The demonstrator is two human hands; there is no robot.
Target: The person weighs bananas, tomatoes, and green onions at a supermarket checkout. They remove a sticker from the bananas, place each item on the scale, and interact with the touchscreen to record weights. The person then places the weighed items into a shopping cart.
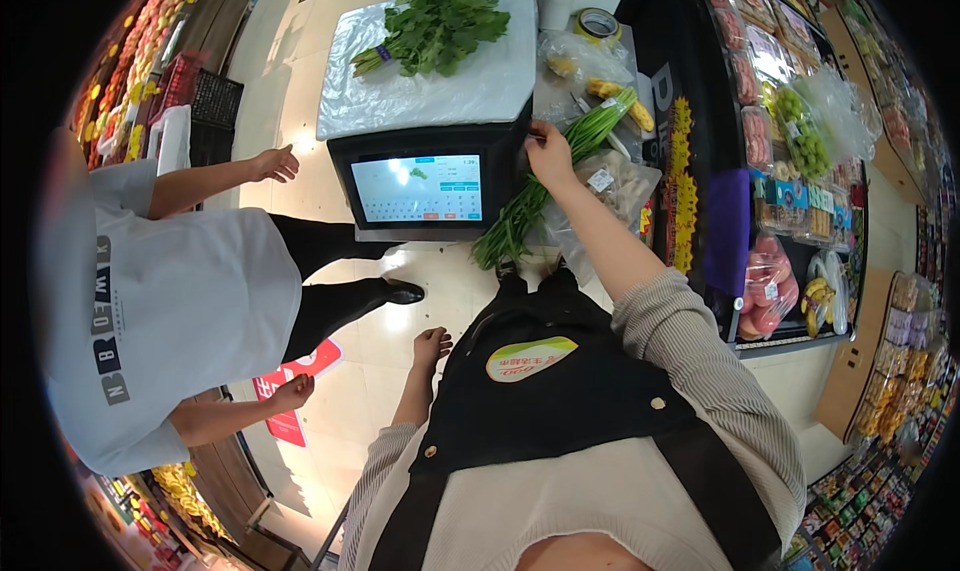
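Observation:
My right hand (549, 153) is at the right side of a black weighing scale with a lit touch screen (418, 187), its fingertips at the casing's edge; whether they hold anything is too small to tell. Under that wrist lies a long bunch of thin green stalks (592, 132) with a label. My left hand (432, 346) hangs by my apron, fingers loosely curled, holding nothing visible. On the scale's plastic-covered pan (442, 102) rests a bunch of leafy greens (450, 27), its stems bound with a purple band.
Right of the scale are a labelled plastic bag of produce (619, 188), yellow produce (641, 115) and a tape roll (598, 23). A person in a light T-shirt (202, 293) stands at the left, both hands free of the scale. Shelves of packed fruit (766, 293) stand at the right.

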